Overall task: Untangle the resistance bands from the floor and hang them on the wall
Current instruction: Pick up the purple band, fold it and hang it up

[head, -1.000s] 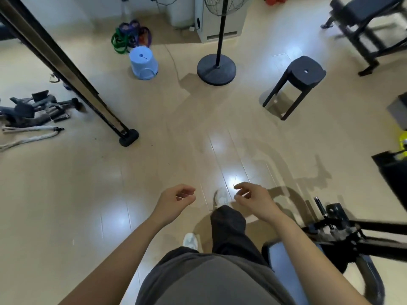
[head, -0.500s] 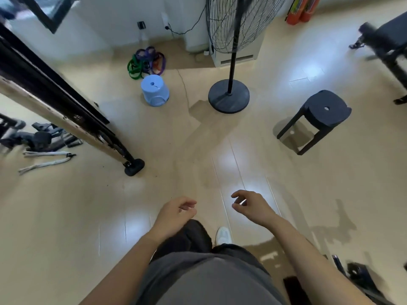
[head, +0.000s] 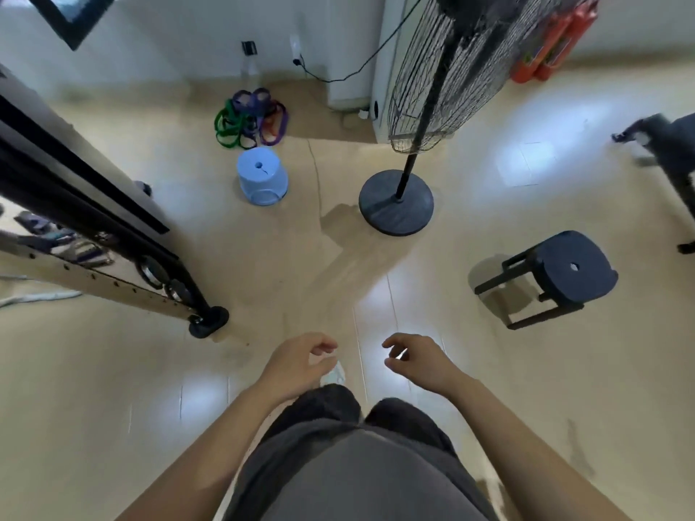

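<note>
So, basically nothing is done yet as far as I can tell. The resistance bands are one knotted heap of green and purple loops on the floor, just behind the light blue stool, between it and the wall. Nothing hangs on the bit of wall that shows, and I can't spot a hook there either. The person stands well short of the blue stool, on its near side. Left hand and right hand both float out in front, fingers loosely curled, gripping nothing at all. Right of the stool there's a standing fan, further right a black stool, and off to its left the foot of a gym rack. My guess is the whole job is left: walk over, grab the heap, pull the loops apart one by one, then find where they hang.
</note>
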`<state>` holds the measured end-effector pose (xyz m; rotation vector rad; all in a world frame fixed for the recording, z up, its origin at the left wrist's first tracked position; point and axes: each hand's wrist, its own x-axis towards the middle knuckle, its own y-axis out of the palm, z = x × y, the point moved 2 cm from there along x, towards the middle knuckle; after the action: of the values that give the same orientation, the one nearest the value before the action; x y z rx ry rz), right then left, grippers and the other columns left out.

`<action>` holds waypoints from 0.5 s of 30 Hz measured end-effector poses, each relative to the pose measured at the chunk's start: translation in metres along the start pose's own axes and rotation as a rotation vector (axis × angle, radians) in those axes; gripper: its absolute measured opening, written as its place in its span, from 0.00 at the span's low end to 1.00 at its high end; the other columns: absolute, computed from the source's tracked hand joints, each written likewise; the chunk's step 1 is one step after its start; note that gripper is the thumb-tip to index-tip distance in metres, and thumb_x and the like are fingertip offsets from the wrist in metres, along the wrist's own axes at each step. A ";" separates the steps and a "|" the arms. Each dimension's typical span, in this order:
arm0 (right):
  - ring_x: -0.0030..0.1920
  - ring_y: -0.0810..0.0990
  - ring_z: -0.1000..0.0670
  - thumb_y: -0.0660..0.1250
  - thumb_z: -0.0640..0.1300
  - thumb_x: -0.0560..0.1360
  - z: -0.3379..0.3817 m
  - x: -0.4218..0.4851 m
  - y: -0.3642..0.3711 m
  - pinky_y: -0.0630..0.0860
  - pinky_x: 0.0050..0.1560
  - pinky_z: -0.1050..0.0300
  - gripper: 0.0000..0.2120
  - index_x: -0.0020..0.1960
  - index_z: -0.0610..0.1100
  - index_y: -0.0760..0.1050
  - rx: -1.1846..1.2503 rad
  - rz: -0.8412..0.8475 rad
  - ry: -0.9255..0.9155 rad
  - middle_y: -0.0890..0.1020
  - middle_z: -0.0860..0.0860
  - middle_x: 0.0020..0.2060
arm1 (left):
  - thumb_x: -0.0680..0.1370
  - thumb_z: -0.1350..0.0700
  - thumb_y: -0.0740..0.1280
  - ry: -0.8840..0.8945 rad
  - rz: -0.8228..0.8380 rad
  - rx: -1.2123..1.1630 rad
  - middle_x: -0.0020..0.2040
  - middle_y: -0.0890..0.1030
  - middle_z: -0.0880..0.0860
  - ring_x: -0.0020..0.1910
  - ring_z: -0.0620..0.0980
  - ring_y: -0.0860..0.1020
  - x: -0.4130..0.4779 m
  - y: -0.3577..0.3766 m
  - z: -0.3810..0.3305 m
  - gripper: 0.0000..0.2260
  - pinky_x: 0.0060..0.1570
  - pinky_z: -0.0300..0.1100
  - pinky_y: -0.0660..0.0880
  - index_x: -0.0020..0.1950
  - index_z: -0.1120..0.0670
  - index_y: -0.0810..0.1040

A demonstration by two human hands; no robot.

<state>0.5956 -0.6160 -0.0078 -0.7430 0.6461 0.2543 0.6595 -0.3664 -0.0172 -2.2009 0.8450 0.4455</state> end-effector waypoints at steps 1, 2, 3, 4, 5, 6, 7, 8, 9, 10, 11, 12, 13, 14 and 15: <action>0.47 0.82 0.53 0.69 0.49 0.77 0.007 0.014 -0.012 0.78 0.53 0.58 0.14 0.62 0.52 0.78 -0.008 0.001 -0.006 0.82 0.55 0.50 | 0.78 0.50 0.70 0.010 0.010 0.027 0.56 0.82 0.38 0.55 0.35 0.78 0.014 -0.012 -0.003 0.12 0.59 0.38 0.75 0.62 0.43 0.81; 0.47 0.81 0.53 0.69 0.49 0.76 0.014 0.027 -0.023 0.77 0.54 0.58 0.14 0.62 0.52 0.78 -0.015 -0.003 -0.008 0.82 0.56 0.49 | 0.78 0.49 0.69 0.018 0.019 0.048 0.56 0.81 0.37 0.55 0.36 0.78 0.028 -0.023 -0.006 0.12 0.59 0.39 0.75 0.62 0.42 0.81; 0.46 0.81 0.53 0.69 0.48 0.76 0.020 0.040 -0.033 0.77 0.54 0.57 0.14 0.61 0.53 0.78 -0.016 -0.011 -0.009 0.82 0.56 0.49 | 0.78 0.48 0.69 0.019 0.028 0.062 0.56 0.81 0.37 0.55 0.36 0.78 0.041 -0.034 -0.009 0.12 0.60 0.40 0.76 0.62 0.42 0.80; 0.46 0.81 0.54 0.69 0.48 0.76 0.026 0.052 -0.043 0.77 0.54 0.57 0.14 0.61 0.53 0.78 -0.015 -0.018 -0.014 0.81 0.57 0.48 | 0.78 0.47 0.69 0.017 0.030 0.067 0.56 0.81 0.37 0.55 0.36 0.77 0.052 -0.045 -0.013 0.13 0.60 0.41 0.76 0.62 0.41 0.80; 0.46 0.81 0.54 0.69 0.48 0.75 0.032 0.063 -0.051 0.77 0.54 0.57 0.14 0.60 0.53 0.78 -0.013 -0.019 -0.020 0.81 0.57 0.47 | 0.78 0.47 0.69 0.014 0.021 0.074 0.56 0.81 0.37 0.55 0.36 0.77 0.063 -0.056 -0.017 0.13 0.60 0.40 0.75 0.62 0.41 0.80; 0.45 0.81 0.54 0.69 0.48 0.75 0.037 0.075 -0.059 0.77 0.54 0.56 0.14 0.60 0.53 0.79 -0.015 -0.014 -0.032 0.81 0.58 0.47 | 0.78 0.46 0.69 0.016 0.007 0.087 0.55 0.81 0.36 0.55 0.35 0.77 0.075 -0.066 -0.022 0.13 0.59 0.39 0.75 0.62 0.41 0.79; 0.45 0.81 0.53 0.69 0.49 0.75 0.044 0.088 -0.066 0.77 0.55 0.55 0.13 0.59 0.53 0.79 -0.019 -0.011 -0.049 0.81 0.57 0.47 | 0.78 0.46 0.69 0.021 0.000 0.105 0.55 0.81 0.36 0.55 0.36 0.77 0.086 -0.075 -0.027 0.13 0.59 0.39 0.74 0.63 0.41 0.79; 0.45 0.80 0.53 0.69 0.50 0.75 0.050 0.102 -0.074 0.77 0.55 0.55 0.13 0.59 0.52 0.79 -0.023 -0.011 -0.065 0.82 0.57 0.47 | 0.78 0.45 0.69 0.024 0.000 0.121 0.56 0.81 0.37 0.55 0.36 0.77 0.098 -0.084 -0.033 0.14 0.58 0.39 0.74 0.63 0.41 0.79; 0.46 0.80 0.52 0.68 0.50 0.75 0.056 0.117 -0.082 0.77 0.54 0.54 0.13 0.58 0.51 0.79 -0.033 -0.013 -0.077 0.83 0.55 0.47 | 0.78 0.45 0.69 0.022 0.001 0.134 0.56 0.80 0.37 0.55 0.37 0.77 0.110 -0.092 -0.038 0.14 0.58 0.39 0.74 0.64 0.42 0.79; 0.46 0.80 0.51 0.67 0.51 0.75 0.062 0.133 -0.090 0.77 0.54 0.54 0.13 0.58 0.51 0.79 -0.054 -0.011 -0.090 0.83 0.54 0.48 | 0.78 0.45 0.68 0.011 0.000 0.143 0.56 0.80 0.37 0.55 0.38 0.77 0.123 -0.099 -0.041 0.14 0.58 0.40 0.74 0.64 0.42 0.78; 0.47 0.80 0.51 0.67 0.51 0.75 0.067 0.150 -0.098 0.77 0.53 0.55 0.14 0.59 0.50 0.79 -0.075 -0.001 -0.106 0.83 0.54 0.49 | 0.78 0.44 0.68 -0.009 -0.006 0.143 0.56 0.80 0.36 0.55 0.38 0.77 0.136 -0.106 -0.043 0.15 0.58 0.41 0.75 0.64 0.42 0.78; 0.48 0.80 0.51 0.67 0.50 0.75 0.071 0.166 -0.105 0.77 0.53 0.56 0.15 0.61 0.51 0.79 -0.086 0.018 -0.127 0.82 0.54 0.51 | 0.77 0.41 0.67 -0.034 -0.018 0.133 0.55 0.79 0.36 0.55 0.37 0.77 0.149 -0.112 -0.046 0.16 0.59 0.42 0.75 0.64 0.41 0.78; 0.48 0.79 0.52 0.67 0.49 0.75 0.076 0.184 -0.112 0.76 0.53 0.57 0.16 0.62 0.51 0.78 -0.094 0.044 -0.147 0.82 0.54 0.53 | 0.74 0.37 0.65 -0.064 -0.038 0.122 0.55 0.79 0.35 0.55 0.37 0.77 0.162 -0.119 -0.048 0.18 0.59 0.43 0.76 0.63 0.40 0.78; 0.49 0.79 0.52 0.68 0.49 0.75 0.081 0.202 -0.122 0.75 0.53 0.58 0.17 0.63 0.51 0.77 -0.113 0.067 -0.170 0.82 0.54 0.54 | 0.72 0.34 0.63 -0.094 -0.066 0.106 0.54 0.79 0.34 0.55 0.37 0.77 0.174 -0.126 -0.050 0.22 0.60 0.42 0.76 0.63 0.39 0.78; 0.49 0.78 0.53 0.69 0.49 0.75 0.086 0.220 -0.132 0.74 0.52 0.59 0.17 0.64 0.51 0.77 -0.142 0.083 -0.195 0.82 0.54 0.55 | 0.70 0.31 0.61 -0.113 -0.092 0.087 0.54 0.79 0.34 0.55 0.37 0.77 0.186 -0.134 -0.053 0.25 0.60 0.42 0.75 0.63 0.39 0.78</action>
<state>0.8633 -0.6524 -0.0262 -0.8164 0.4779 0.4471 0.8895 -0.4164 -0.0128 -2.1042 0.6865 0.4748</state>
